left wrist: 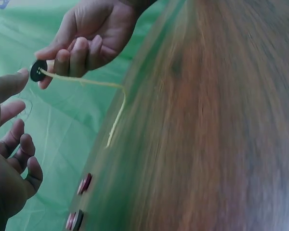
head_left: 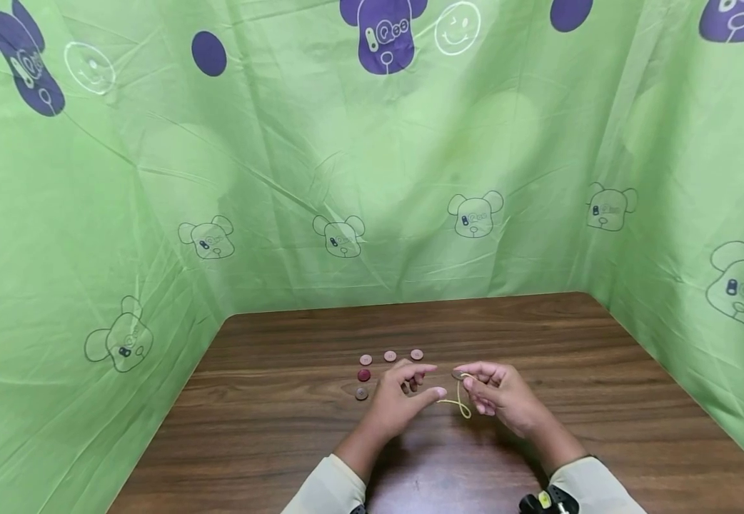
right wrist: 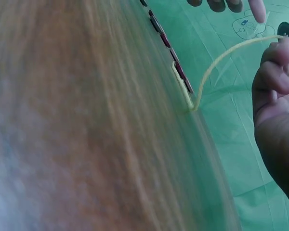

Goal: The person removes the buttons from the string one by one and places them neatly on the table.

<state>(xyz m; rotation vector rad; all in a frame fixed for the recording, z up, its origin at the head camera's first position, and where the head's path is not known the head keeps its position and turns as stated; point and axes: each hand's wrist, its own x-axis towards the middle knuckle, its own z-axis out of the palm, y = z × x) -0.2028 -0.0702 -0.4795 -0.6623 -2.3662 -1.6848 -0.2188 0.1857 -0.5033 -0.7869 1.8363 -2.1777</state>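
Note:
Between thumb and fingers my right hand (head_left: 505, 396) pinches a dark round button (left wrist: 39, 70), held up above the table. A yellow cord (left wrist: 94, 83) comes from the button's holes, and its far part droops in a small loop to the tabletop. My left hand (head_left: 396, 401) is just left of the button, thumb and index finger spread apart, with nothing held between them. In the left wrist view the tip of a left finger (left wrist: 22, 74) is right by the button's edge. Part of the cord is hidden inside my right hand.
Left of and behind my left hand lie more buttons on the wooden table (head_left: 269, 428): three pink ones in a row, including a pink button (head_left: 390, 356), a dark red button (head_left: 363, 375) and a grey-brown button (head_left: 362, 393). Green printed cloth (head_left: 410, 271) hangs around the table.

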